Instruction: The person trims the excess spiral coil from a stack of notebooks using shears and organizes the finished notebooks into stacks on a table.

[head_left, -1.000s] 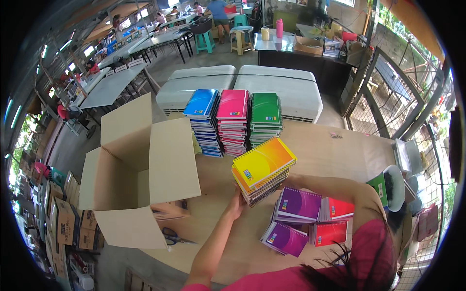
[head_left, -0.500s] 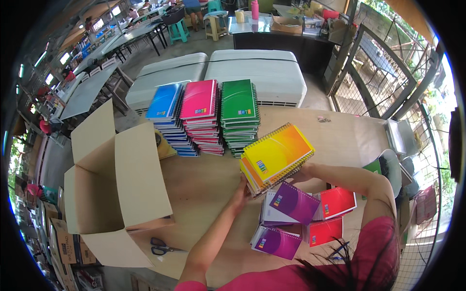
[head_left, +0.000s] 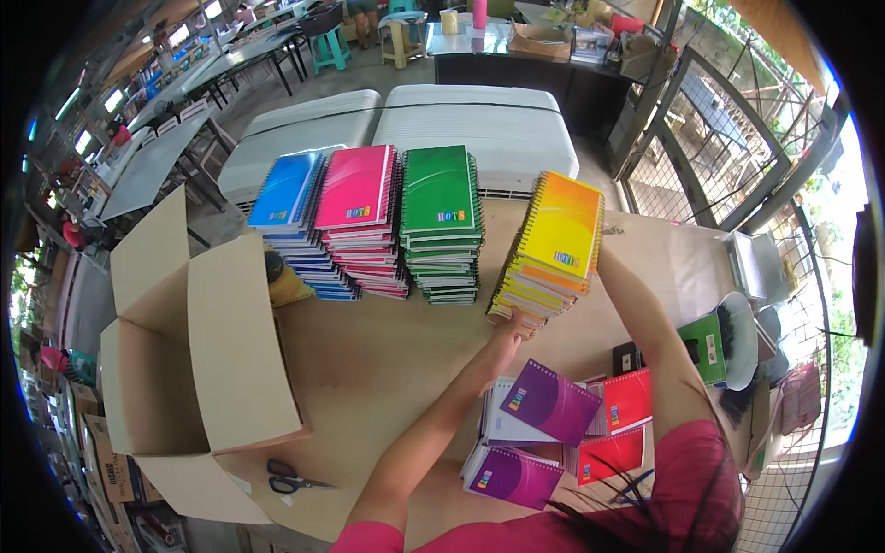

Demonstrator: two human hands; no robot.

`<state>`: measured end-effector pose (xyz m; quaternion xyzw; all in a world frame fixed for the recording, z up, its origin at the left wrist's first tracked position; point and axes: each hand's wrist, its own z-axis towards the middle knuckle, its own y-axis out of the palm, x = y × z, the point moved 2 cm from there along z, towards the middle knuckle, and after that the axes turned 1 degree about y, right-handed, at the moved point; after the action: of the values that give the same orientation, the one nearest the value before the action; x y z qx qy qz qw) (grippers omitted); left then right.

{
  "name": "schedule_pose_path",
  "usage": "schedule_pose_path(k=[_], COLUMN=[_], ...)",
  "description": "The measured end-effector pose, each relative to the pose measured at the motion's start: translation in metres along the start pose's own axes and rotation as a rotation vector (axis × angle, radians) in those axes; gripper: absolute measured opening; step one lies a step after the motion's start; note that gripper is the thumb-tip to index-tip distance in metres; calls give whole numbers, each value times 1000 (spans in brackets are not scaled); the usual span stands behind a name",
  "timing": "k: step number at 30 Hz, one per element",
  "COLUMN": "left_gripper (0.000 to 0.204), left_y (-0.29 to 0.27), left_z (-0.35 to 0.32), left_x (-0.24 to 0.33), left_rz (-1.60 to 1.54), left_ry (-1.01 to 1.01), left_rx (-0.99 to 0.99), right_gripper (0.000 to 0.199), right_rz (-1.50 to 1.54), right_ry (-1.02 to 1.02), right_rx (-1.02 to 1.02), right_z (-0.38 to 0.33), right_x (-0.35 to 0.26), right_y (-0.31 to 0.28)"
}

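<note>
While a second ago the yellow notebook stack (head_left: 550, 251) hung lower and nearer the person's body, the head view now shows it carried up and away, just right of the green stack (head_left: 441, 224). It looks close to joining the row of stacks. The left hand (head_left: 505, 334) is cupped under its near left corner, fingers closed on the bottom covers. The right hand is hidden behind the stack, so its grip cannot be told. Purple notebooks (head_left: 544, 415) lie below the left forearm, near the body.
</note>
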<state>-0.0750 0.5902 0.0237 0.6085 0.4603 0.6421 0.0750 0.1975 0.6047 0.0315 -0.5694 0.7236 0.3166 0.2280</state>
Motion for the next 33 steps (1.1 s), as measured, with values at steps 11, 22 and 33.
schedule_pose_path(k=[11, 22, 33], left_gripper=[97, 92, 109], left_y=[-15, 19, -3], left_z=[53, 46, 23], left_x=[-40, 24, 1], left_rz=[-64, -234, -48], left_ry=[151, 144, 54], left_rx=[133, 208, 34], right_gripper=[77, 77, 77], right_rz=[-21, -29, -79], right_ry=[24, 28, 62], right_rx=[77, 166, 211], right_z=[17, 20, 26], right_x=[-12, -10, -23], right_y=[4, -2, 6])
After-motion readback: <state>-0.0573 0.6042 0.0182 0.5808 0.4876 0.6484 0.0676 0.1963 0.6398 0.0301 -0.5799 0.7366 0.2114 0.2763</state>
